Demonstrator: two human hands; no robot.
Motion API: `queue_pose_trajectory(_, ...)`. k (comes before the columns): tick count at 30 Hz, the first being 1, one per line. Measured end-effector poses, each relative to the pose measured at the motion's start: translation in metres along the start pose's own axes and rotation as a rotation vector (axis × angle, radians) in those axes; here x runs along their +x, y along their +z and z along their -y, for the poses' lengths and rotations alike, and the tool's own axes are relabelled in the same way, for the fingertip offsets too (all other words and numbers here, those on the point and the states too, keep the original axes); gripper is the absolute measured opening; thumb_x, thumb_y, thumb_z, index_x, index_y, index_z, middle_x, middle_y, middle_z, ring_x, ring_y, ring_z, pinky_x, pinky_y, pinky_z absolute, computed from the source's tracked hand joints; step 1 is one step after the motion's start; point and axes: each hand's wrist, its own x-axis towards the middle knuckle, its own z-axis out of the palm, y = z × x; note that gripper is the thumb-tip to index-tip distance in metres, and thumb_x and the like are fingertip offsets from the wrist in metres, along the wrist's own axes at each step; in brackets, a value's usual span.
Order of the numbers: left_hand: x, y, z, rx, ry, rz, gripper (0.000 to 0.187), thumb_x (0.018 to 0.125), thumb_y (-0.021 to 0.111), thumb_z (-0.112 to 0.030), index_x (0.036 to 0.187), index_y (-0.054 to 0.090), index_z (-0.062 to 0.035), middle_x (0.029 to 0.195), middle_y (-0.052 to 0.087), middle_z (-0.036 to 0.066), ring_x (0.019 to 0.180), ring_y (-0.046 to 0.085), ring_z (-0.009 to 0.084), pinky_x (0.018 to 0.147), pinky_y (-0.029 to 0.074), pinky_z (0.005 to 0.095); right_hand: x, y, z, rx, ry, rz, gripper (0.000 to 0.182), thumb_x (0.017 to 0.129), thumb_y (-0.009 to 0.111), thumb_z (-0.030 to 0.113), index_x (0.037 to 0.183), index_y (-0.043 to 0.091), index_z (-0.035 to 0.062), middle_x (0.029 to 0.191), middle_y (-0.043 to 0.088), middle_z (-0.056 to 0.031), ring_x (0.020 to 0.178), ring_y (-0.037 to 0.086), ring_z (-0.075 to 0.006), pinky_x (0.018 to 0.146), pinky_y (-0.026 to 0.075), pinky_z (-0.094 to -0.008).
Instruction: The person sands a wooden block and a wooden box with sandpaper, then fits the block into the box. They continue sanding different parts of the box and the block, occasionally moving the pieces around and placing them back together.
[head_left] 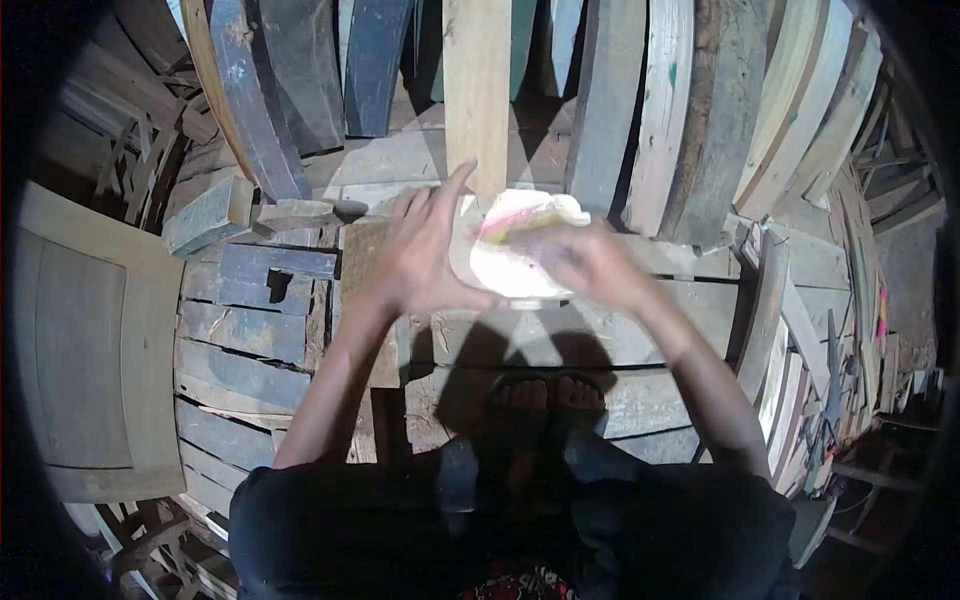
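Observation:
A brightly lit, overexposed white piece with a wavy rounded edge [515, 268] lies in front of me, at the near end of an upright pale board [476, 95]. My left hand [425, 255] is spread at its left side, forefinger pointing toward the board and thumb reaching along the lower edge. Over the right part of the white piece, my right hand [590, 262] is curled and blurred by motion. A pink and yellow streak [510, 225] shows by its fingers; whether it is a held thing or a marking I cannot make out.
Several planks [610, 90] lean side by side at the back. A wooden block [210, 215] sits at the left, near a panelled door [85, 350]. The plank floor [640, 400] has gaps. Scrap wood [830, 400] is piled at the right. My feet [548, 392] are below.

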Motion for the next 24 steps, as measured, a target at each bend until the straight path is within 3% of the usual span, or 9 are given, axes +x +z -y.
queue_pose_trajectory(2, 0.003, 0.0, -0.002, 0.009, 0.0, 0.004, 0.161, 0.051, 0.102, -0.054, 0.177, 0.011, -0.0111, 0.158, 0.05, 0.033, 0.153, 0.04, 0.0547, 0.132, 0.03, 0.0621, 0.015, -0.025, -0.003, 0.012, 0.231, -0.03, 0.032, 0.1, 0.067, 0.001, 0.13, 0.08, 0.0019, 0.124, 0.082, -0.0177, 0.114, 0.081, -0.0278, 0.102, 0.061, -0.0404)
queue_pose_trajectory(5, 0.006, 0.005, 0.009, 0.01, 0.069, -0.026, 0.16, 0.051, 0.102, -0.053, 0.177, 0.013, -0.0099, 0.158, 0.049, 0.034, 0.151, 0.042, 0.0544, 0.132, 0.03, 0.062, -0.005, 0.016, 0.01, -0.152, -0.261, 0.001, 0.028, 0.105, 0.066, 0.009, 0.129, 0.079, 0.0047, 0.129, 0.08, -0.0189, 0.117, 0.079, -0.0299, 0.103, 0.06, -0.0447)
queue_pose_trajectory(8, 0.002, 0.002, 0.003, -0.004, 0.031, -0.027, 0.161, 0.05, 0.103, -0.055, 0.176, 0.014, -0.0093, 0.157, 0.049, 0.035, 0.15, 0.043, 0.0542, 0.131, 0.031, 0.0614, 0.009, -0.013, 0.005, -0.094, -0.045, 0.029, 0.026, 0.105, 0.066, 0.009, 0.127, 0.08, 0.0043, 0.127, 0.08, -0.0187, 0.115, 0.08, -0.0288, 0.101, 0.061, -0.044)
queue_pose_trajectory(9, 0.004, -0.003, -0.001, -0.008, -0.009, 0.017, 0.162, 0.05, 0.103, -0.056, 0.176, 0.014, -0.0089, 0.157, 0.049, 0.035, 0.15, 0.043, 0.0537, 0.131, 0.031, 0.0609, 0.013, -0.027, -0.002, -0.014, 0.223, 0.035, 0.026, 0.105, 0.066, 0.01, 0.126, 0.08, 0.0047, 0.125, 0.081, -0.0185, 0.109, 0.081, -0.0274, 0.096, 0.062, -0.043)
queue_pose_trajectory(13, -0.002, 0.0, -0.001, 0.017, 0.06, -0.03, 0.162, 0.049, 0.103, -0.055, 0.176, 0.015, -0.0089, 0.157, 0.049, 0.036, 0.15, 0.043, 0.0533, 0.13, 0.034, 0.0617, -0.005, -0.002, 0.012, -0.267, -0.308, 0.03, 0.033, 0.097, 0.074, 0.011, 0.129, 0.079, 0.0042, 0.123, 0.08, -0.0222, 0.106, 0.079, -0.0396, 0.096, 0.063, -0.0442)
queue_pose_trajectory(16, 0.0, -0.002, -0.005, 0.013, -0.023, 0.01, 0.161, 0.05, 0.103, -0.054, 0.176, 0.016, -0.0089, 0.157, 0.048, 0.036, 0.152, 0.043, 0.053, 0.13, 0.032, 0.0608, 0.007, -0.03, 0.006, -0.046, 0.205, 0.04, 0.032, 0.099, 0.077, 0.014, 0.129, 0.079, 0.0044, 0.122, 0.079, -0.0239, 0.103, 0.079, -0.0419, 0.094, 0.063, -0.0483)
queue_pose_trajectory(17, 0.002, -0.002, -0.004, 0.057, 0.005, -0.012, 0.159, 0.051, 0.1, -0.06, 0.175, 0.016, -0.0073, 0.154, 0.053, 0.036, 0.149, 0.05, 0.0483, 0.133, 0.025, 0.0563, 0.011, -0.04, -0.012, -0.042, 0.126, -0.082, 0.028, 0.101, 0.077, 0.017, 0.126, 0.081, 0.0031, 0.118, 0.081, -0.0225, 0.099, 0.081, -0.0372, 0.09, 0.063, -0.0481)
queue_pose_trajectory(21, -0.001, 0.003, 0.002, 0.005, 0.049, -0.043, 0.158, 0.051, 0.103, -0.053, 0.176, 0.016, -0.0103, 0.157, 0.05, 0.035, 0.152, 0.043, 0.0536, 0.129, 0.034, 0.0629, -0.012, -0.005, 0.013, -0.421, -0.307, -0.068, 0.024, 0.104, 0.075, 0.021, 0.119, 0.082, 0.0034, 0.103, 0.082, -0.0207, 0.087, 0.082, -0.0328, 0.079, 0.064, -0.0448)
queue_pose_trajectory(24, 0.0, 0.0, -0.003, 0.014, -0.012, -0.002, 0.158, 0.051, 0.103, -0.051, 0.176, 0.016, -0.0097, 0.156, 0.05, 0.035, 0.152, 0.043, 0.0525, 0.131, 0.028, 0.0616, -0.001, -0.02, -0.002, -0.321, -0.026, -0.221, 0.022, 0.102, 0.076, 0.021, 0.118, 0.082, 0.007, 0.102, 0.081, -0.0213, 0.081, 0.081, -0.034, 0.072, 0.064, -0.0452)
